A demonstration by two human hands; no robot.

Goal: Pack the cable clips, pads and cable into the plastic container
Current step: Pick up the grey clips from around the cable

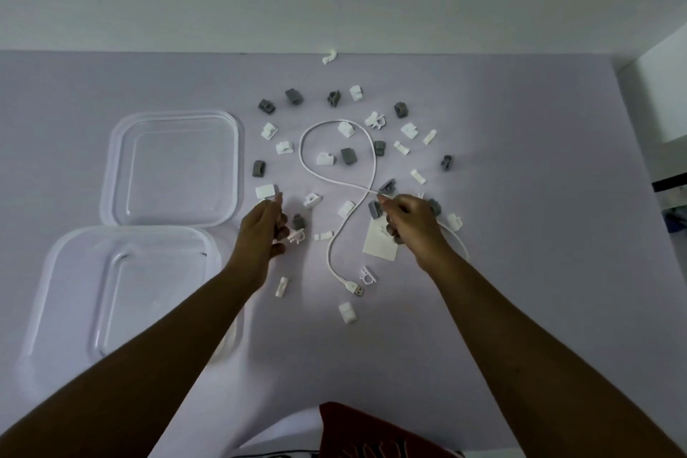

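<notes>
Left hand [264, 230] fingers curled around white clips [293, 236], right hand [410, 221] fingers pinching grey clip [375, 208]

Both bare forearms reach forward from the near edge and converge toward mid-table, left hand [263, 230] palm inward with index finger extended and the other fingers curled, right hand [409, 225] knuckles up with fingers curled and fingertips pinched at its far end.
</notes>
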